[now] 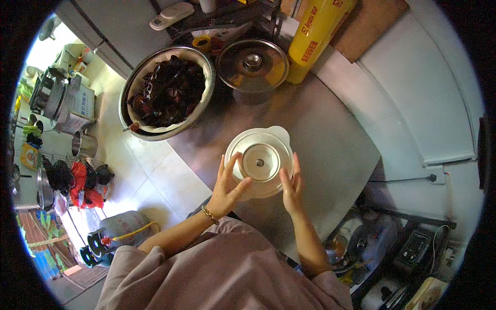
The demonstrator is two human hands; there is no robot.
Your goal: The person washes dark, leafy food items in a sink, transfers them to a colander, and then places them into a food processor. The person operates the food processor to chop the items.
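In front of me is a white round pot or bowl (287, 135) with tab-like handles. A round white lid-like piece (252, 173) with a metal ring and a small central knob covers its top. My left hand (228, 186) is at its left side, fingers spread, index finger and thumb over the top near the ring. At the right rim is my right hand (292, 186), its thumb over the top and its other fingers outside the edge. Whether either hand bears any weight is unclear.
A large metal basin (211, 91) holds dark, wet, leafy-looking food on pale cloth. Behind the steel table (329, 128) edge lie a glass lid (236, 71), a yellow cling-film roll (310, 42) and a kitchen scale (172, 16). A gas cylinder (126, 224) stands at left.
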